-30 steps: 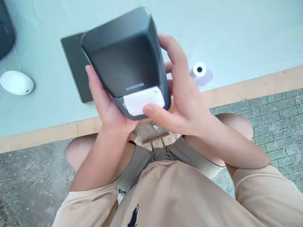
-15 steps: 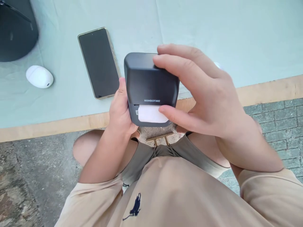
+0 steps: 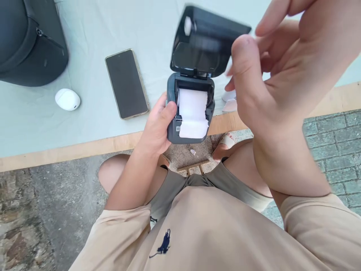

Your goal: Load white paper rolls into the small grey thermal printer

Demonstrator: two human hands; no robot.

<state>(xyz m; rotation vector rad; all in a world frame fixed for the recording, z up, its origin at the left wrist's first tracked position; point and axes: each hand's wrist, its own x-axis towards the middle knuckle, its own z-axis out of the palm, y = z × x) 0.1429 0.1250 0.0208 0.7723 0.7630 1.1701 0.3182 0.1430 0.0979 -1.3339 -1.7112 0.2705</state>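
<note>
Since half a second ago the lid of the label printer has swung up and open; before, it was shut with the right hand laid over it. Right hand now raised clear of the printer, up and to the right, close to the camera and blurred; fingers loosely spread, holding nothing that I can see. Left hand is clamped on the printer's left side, thumb on the front edge, fingers wrapped behind. Printer sits above the near edge of the table, over the person's knees. Paper roll exposed in the open bay, white, its end hanging over the front lip.

On the pale green table cover: phone, face up, screen dark, just left of the printer. White oval case further left. Dark bag at the far left corner. White scraps lie right of the printer, partly hidden by the right hand.
</note>
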